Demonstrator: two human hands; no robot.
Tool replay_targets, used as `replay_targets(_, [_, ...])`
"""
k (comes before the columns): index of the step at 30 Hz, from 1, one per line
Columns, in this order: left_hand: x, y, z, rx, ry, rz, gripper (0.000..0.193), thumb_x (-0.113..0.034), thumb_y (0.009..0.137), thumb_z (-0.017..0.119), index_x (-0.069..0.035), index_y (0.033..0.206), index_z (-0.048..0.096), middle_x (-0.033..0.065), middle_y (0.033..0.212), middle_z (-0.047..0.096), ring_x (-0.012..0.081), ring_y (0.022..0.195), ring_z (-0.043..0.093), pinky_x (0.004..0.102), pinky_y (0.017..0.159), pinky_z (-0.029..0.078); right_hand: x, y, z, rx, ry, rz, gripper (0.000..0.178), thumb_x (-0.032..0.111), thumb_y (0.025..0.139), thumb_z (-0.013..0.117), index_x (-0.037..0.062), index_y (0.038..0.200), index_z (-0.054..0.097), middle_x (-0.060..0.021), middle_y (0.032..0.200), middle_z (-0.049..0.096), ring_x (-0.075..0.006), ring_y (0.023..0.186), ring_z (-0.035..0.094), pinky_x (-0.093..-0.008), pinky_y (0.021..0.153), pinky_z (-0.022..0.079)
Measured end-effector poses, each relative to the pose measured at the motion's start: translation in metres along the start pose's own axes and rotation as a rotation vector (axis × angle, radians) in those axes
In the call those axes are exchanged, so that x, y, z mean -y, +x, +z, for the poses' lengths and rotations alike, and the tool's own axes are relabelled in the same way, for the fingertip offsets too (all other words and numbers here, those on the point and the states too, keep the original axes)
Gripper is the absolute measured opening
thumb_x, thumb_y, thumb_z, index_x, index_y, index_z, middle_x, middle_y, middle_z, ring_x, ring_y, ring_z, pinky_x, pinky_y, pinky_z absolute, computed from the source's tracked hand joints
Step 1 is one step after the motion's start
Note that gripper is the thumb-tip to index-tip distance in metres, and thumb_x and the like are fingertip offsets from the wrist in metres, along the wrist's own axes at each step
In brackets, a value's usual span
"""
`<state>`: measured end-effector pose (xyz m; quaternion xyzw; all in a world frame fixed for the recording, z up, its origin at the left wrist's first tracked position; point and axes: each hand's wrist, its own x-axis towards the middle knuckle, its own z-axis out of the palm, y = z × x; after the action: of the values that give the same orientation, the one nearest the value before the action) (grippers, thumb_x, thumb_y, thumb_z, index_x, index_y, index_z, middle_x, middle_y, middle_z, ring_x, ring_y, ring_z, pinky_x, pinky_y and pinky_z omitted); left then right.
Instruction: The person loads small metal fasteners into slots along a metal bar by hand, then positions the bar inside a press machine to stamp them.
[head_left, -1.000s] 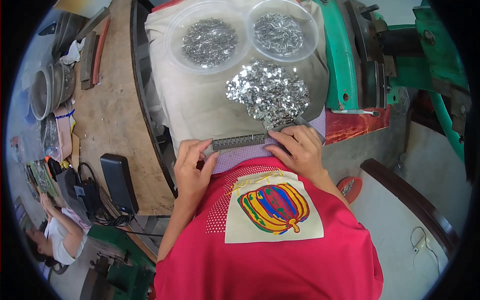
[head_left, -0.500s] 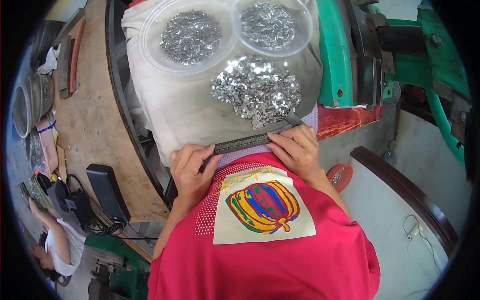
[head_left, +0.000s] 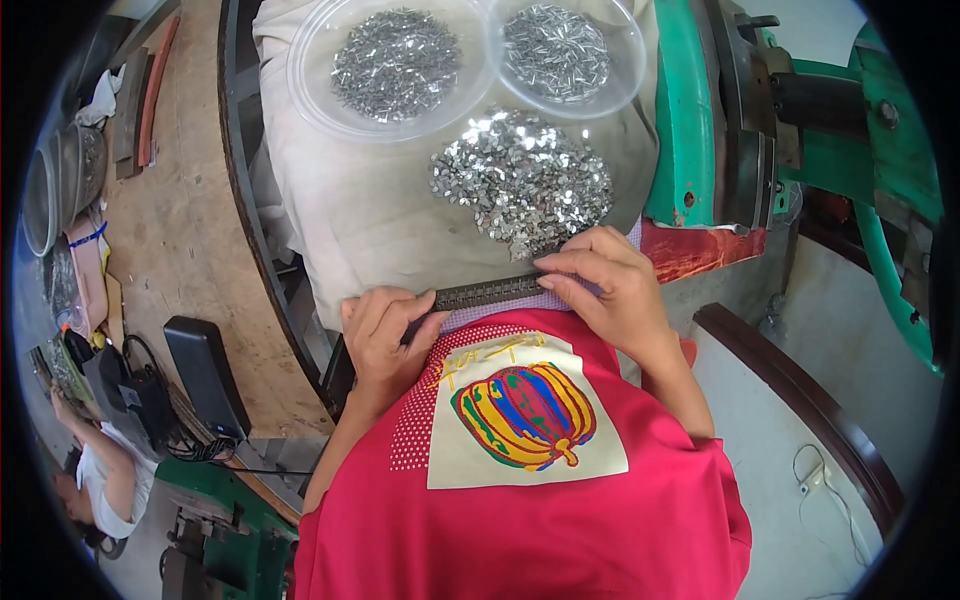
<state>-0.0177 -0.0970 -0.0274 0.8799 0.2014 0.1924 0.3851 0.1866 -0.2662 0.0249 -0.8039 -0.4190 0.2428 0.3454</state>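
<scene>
A dark, narrow metal bar [head_left: 488, 292] with a row of small slots lies level in front of my red shirt. My left hand [head_left: 385, 325] pinches its left end between thumb and fingers. At its right end, the thumb and forefinger of my right hand [head_left: 610, 287] close on the bar; any small piece between them is too small to make out. Just beyond the bar, a heap of small shiny metal pieces [head_left: 530, 185] is spread on a beige cloth [head_left: 350, 210].
Behind the heap stand two clear plastic bowls of small metal parts, a larger one [head_left: 310, 100] and a smaller one [head_left: 632, 75]. A green machine [head_left: 685, 120] is at the right. A wooden bench [head_left: 190, 230] runs along the left, with a black box [head_left: 207, 375]. Another person [head_left: 120, 480] sits at far left.
My right hand has shifted slightly, its fingers rising over the bar's end and covering the flat metal strip seen beside the heap. My left hand keeps its hold. The whole view has shifted slightly.
</scene>
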Motion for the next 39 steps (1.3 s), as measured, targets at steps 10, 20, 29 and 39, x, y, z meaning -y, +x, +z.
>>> replay_targets(10, [0.001,0.001,0.001,-0.013,0.002,0.014,0.031,-0.011,0.066,0.085,-0.009,0.093,0.07,0.0022,0.082,0.063,0.0194,0.076,0.061,0.0344,0.068,0.033,0.009,0.013,0.007,0.068,-0.165,-0.075,0.014,0.013,0.075,0.081,0.008,0.087,0.075,-0.0039,0.082,0.061,-0.0241,0.081,0.06,-0.0365,0.072,0.047])
replay_targets(20, [0.002,0.0,0.001,-0.017,-0.004,0.013,0.031,-0.011,0.065,0.086,-0.01,0.092,0.071,0.0016,0.083,0.063,0.0189,0.076,0.061,0.0344,0.069,0.034,0.011,0.017,0.009,0.109,-0.17,-0.102,0.011,0.006,0.072,0.079,0.0075,0.079,0.07,-0.005,0.081,0.061,-0.0255,0.079,0.059,-0.0371,0.072,0.046])
replay_targets(29, [0.003,0.0,0.001,0.003,-0.003,-0.008,0.031,-0.012,0.066,0.086,-0.01,0.092,0.07,0.0019,0.083,0.063,0.0195,0.077,0.061,0.0347,0.069,0.034,0.006,0.021,0.008,0.153,-0.102,-0.099,0.012,0.008,0.071,0.077,0.0077,0.076,0.067,-0.0057,0.08,0.058,-0.0266,0.081,0.058,-0.0388,0.075,0.046])
replay_targets(39, [0.0,0.001,0.001,0.004,0.012,-0.011,0.031,-0.012,0.065,0.086,-0.01,0.092,0.07,0.0024,0.083,0.062,0.0194,0.077,0.061,0.0345,0.069,0.033,0.004,0.022,0.006,0.159,-0.087,-0.107,0.01,0.008,0.072,0.077,0.0075,0.077,0.068,-0.0054,0.08,0.059,-0.0261,0.08,0.058,-0.0384,0.074,0.046])
